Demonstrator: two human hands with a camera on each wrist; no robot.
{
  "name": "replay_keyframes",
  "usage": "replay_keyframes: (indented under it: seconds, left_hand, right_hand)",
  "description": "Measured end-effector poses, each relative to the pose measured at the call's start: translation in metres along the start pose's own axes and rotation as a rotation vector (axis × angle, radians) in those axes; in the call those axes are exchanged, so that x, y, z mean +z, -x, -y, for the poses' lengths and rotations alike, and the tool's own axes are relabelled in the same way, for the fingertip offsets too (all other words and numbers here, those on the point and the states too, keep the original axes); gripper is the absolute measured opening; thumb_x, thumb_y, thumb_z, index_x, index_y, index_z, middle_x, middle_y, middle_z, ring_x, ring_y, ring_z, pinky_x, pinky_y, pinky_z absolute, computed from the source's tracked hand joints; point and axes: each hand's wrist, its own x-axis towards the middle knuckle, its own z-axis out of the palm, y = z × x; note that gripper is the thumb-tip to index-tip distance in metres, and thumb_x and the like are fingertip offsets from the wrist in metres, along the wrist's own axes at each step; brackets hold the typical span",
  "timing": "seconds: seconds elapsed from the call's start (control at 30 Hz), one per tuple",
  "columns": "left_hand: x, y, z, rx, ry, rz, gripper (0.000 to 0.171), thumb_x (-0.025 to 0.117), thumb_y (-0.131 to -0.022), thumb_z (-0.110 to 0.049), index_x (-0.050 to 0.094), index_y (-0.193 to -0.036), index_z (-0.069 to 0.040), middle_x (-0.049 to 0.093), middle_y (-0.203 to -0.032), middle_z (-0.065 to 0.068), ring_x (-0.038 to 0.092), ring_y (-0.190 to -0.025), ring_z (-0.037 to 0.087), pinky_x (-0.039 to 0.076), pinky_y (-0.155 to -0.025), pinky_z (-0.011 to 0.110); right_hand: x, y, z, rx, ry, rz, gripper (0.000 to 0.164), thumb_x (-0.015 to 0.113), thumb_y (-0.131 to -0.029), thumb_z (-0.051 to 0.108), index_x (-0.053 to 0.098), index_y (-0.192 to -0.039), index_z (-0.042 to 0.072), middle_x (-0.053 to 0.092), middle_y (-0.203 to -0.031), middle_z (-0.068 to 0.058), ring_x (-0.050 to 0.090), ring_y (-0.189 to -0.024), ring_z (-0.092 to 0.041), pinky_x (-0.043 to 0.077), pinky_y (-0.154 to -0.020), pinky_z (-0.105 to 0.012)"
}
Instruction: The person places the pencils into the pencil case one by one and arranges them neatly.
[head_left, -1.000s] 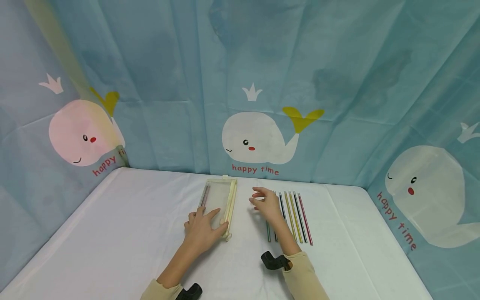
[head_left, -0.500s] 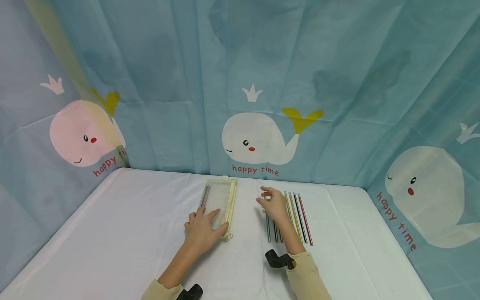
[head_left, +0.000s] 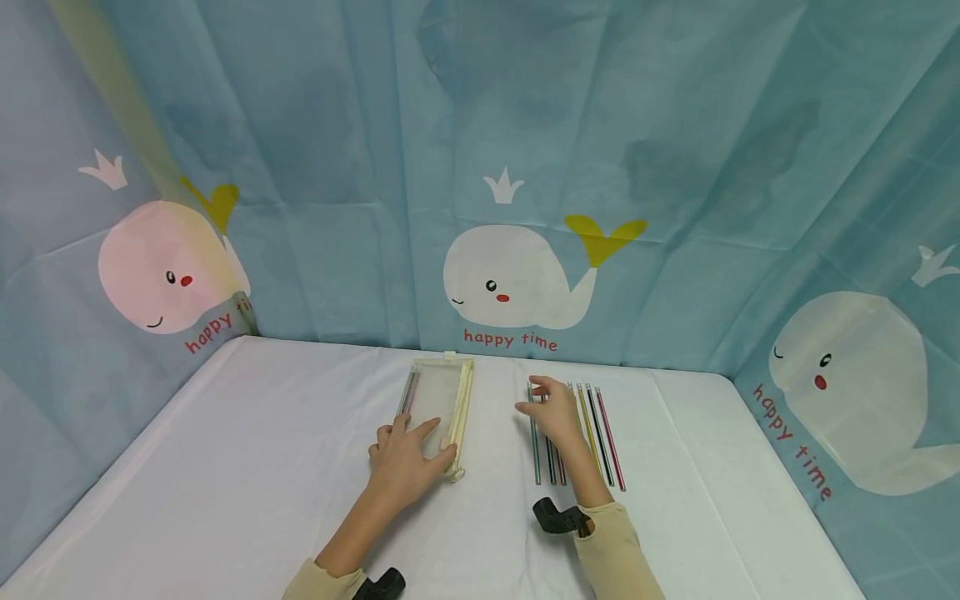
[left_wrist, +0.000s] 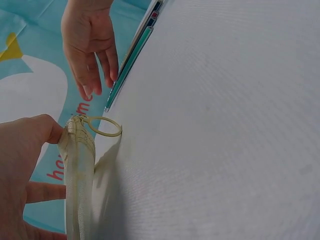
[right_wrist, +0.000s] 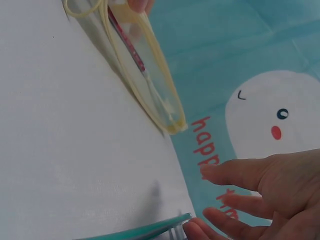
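A see-through pencil case (head_left: 437, 387) with a cream zip edge lies on the white cloth; at least one pinkish pencil (right_wrist: 131, 49) shows inside. My left hand (head_left: 408, 463) rests spread over its near half, thumb at the zip side. To the right lies a row of several slim pencils (head_left: 612, 450), in teal, black, yellow and red. Above the row's left part is my right hand (head_left: 558, 414), fingers loosely bent and holding nothing. Its fingertips are close to the teal pencil (right_wrist: 137, 233); whether they touch it I cannot tell. The hand and forearm hide the middle pencils in the head view.
A white cloth covers the table (head_left: 225, 467). Behind and at both sides hangs a blue curtain (head_left: 322, 275) printed with whales. A cream ring (left_wrist: 106, 131) hangs from the zip end of the case. Black wrist devices (head_left: 557, 517) sit at both cuffs.
My right hand has moved to the right, from the gap beside the case to over the pencil row, uncovering the teal pencil. The left hand and the pencil case have stayed put.
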Motion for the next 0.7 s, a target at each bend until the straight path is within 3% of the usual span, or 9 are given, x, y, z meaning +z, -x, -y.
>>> replay_keyframes:
  seconds: [0.27,0.7]
  left_hand:
    - [0.001,-0.001,0.001,0.002,0.002,-0.004,0.058,0.068,-0.092,-0.048,0.071,-0.137,-0.01,0.049,-0.147,0.034,0.046,-0.124,0.056,0.04,-0.089,0.072]
    - [0.001,-0.001,0.001,0.002,0.006,-0.005,0.058,0.068,-0.092,-0.047,0.071,-0.136,-0.01,0.05,-0.147,0.034,0.046,-0.123,0.055,0.039,-0.089,0.07]
  right_hand:
    - [0.003,0.002,0.003,0.007,0.074,0.002,0.063,0.086,-0.085,0.01,0.062,-0.14,-0.007,0.071,-0.122,-0.029,0.066,-0.116,-0.046,0.057,-0.089,-0.054]
    - [0.012,0.002,0.003,0.028,0.085,0.012,0.068,0.09,-0.082,0.011,0.061,-0.141,-0.007,0.068,-0.126,-0.031,0.065,-0.115,-0.047,0.058,-0.09,-0.054]
